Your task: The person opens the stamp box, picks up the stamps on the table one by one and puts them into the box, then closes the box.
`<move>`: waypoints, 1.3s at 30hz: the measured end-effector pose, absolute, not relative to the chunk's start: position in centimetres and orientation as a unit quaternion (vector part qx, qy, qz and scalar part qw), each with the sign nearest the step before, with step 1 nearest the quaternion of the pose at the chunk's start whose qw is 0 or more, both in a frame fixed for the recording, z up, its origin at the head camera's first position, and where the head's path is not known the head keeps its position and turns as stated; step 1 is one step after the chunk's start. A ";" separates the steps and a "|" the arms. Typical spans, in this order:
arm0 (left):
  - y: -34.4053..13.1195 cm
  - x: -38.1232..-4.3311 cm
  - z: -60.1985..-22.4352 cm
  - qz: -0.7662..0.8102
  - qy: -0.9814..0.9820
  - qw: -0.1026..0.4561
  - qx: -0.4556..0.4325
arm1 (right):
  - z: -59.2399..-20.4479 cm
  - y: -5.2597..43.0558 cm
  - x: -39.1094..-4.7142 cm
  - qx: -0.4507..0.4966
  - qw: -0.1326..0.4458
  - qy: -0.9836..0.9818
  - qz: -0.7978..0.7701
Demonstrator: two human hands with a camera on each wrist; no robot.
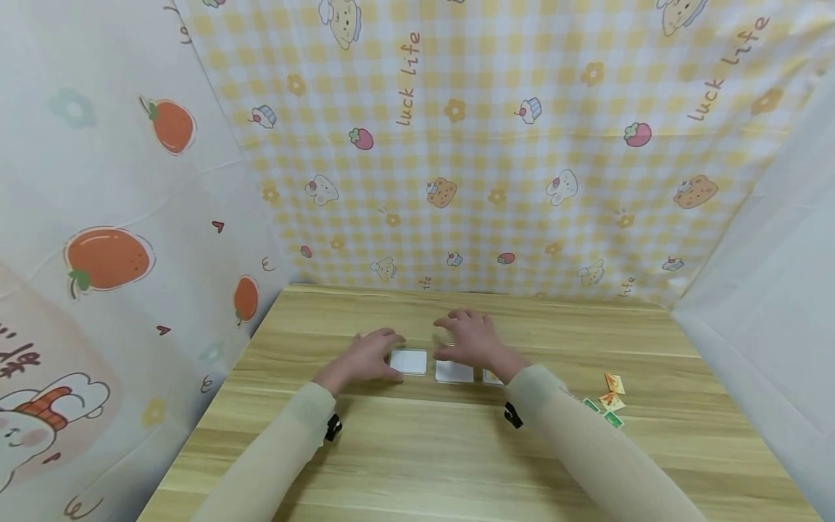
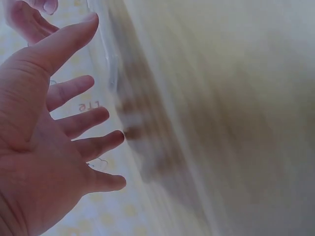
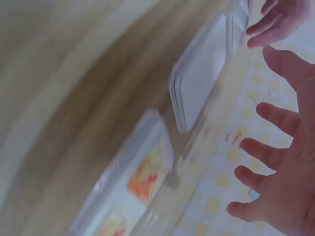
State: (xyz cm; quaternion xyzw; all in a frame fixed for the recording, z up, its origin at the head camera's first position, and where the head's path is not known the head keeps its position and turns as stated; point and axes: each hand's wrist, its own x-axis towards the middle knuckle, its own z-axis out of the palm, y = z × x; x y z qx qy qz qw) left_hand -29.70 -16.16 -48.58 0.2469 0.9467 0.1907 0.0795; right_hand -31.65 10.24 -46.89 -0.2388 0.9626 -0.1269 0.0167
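Observation:
Three small, shallow white trays with clear rims stand in a row on the wooden table. My left hand (image 1: 368,357), fingers spread and holding nothing, is beside the left tray (image 1: 409,361). Over the middle tray (image 1: 454,372) hovers my right hand (image 1: 472,339), its fingers apart and the palm bare. The right tray (image 3: 118,196) contains orange-printed cards (image 3: 143,181); in the head view my right wrist partly covers it. In the left wrist view the fingers (image 2: 91,123) of my left hand stretch out above the tabletop.
To the right of my right forearm lie loose orange cards (image 1: 613,392) and green-edged cards (image 1: 612,419); the sleeve hides part of this group. A yellow checked cloth (image 1: 457,159) hangs behind the table (image 1: 417,457), with pale cloth at both sides.

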 end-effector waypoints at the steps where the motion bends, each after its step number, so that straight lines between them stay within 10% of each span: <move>1: -16.3 -29.7 -48.6 0.191 0.947 0.082 0.246 | -47.0 10.0 -31.5 -0.243 0.019 0.962 -0.125; 39: -16.4 -30.1 -49.4 0.148 0.959 0.063 0.232 | -49.2 6.1 -30.4 -0.322 -0.029 0.943 -0.081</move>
